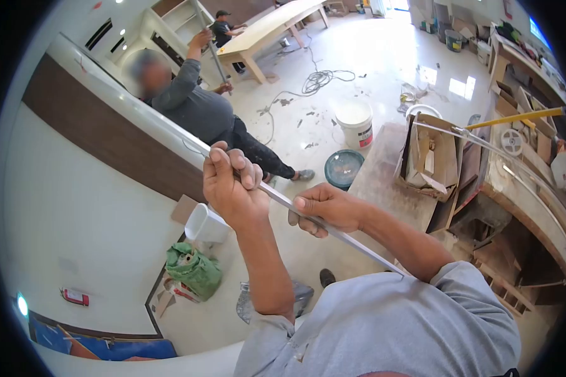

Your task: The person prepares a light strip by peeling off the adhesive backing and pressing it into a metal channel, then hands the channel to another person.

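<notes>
Grey shirt (377,327) nearest, left hand (236,188) curled round a thin pale strip (371,252), right hand (330,208) gripping it lower down, white bucket (352,122) and green bag (195,274) on the floor (371,60).

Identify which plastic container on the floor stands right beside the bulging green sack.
The white tapered plastic bin, near the wall, next to the sack. The round white plastic bucket and round teal container stand away from both.
</notes>
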### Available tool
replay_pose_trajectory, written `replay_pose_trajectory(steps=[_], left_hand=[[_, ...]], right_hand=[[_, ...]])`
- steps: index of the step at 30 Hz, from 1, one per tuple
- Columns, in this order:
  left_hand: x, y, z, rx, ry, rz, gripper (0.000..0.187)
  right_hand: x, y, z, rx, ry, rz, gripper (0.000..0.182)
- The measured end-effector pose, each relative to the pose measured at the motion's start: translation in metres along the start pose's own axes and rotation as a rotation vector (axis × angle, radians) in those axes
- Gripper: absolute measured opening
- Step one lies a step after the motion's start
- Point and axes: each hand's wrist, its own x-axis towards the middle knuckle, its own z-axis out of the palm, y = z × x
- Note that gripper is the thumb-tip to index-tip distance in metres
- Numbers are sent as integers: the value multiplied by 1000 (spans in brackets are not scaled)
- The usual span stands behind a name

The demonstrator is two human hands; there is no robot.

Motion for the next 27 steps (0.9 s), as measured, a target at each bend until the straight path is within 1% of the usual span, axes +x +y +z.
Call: replay_pose_trajectory(steps=[3, 5, 8, 9, 11, 13, 15, 16, 18, 20, 21, 25, 27], left_hand=[[-4, 1, 16, 16, -12, -9, 21], [-12, -3, 39, 120, 156, 24, 24], [-18, -16, 25, 73, 50, 10, 29], [-18, -15, 25, 79, 36, -3, 29], [-12, -10, 22, 59, -62, -2, 31], [-9, -10, 24, 42, -68, -13, 31], [-14, -16, 38, 119, 33, 13, 36], [-22, -24, 41, 123, 28, 11, 36], [-38, -39, 44, 114, 83, -53, 37], [-38, -40, 37, 110, 29, -61, 38], [-39, -40, 33, 86, -9, -56, 38], [-34, -32, 39, 113, 26, -28, 36], [-29, -30, 34, 88, -16, -36, 37]], right_hand=[[0, 5, -8, 92, -28, 24, 44], [0, 0, -8, 92, -2, 13, 44], [-6, -8, -10, 43, 0, -54, 45], [-10, -9, -10, 53, 11, -67, 45], [-20, -11, -11, -28, -20, -60, 44], [-24, -2, -15, -18, -11, -74, 43], [-24, 0, -20, -8, -6, -89, 42], [-22, -1, -20, -14, 21, -94, 42], [-21, -2, -23, -1, 56, -112, 42], [-20, -6, -25, -57, 65, -94, 42], [-23, -8, -23, -38, 70, -98, 42], [-31, -11, -20, -35, 52, -88, 44], [-31, -7, -22, -51, 35, -96, 45]])
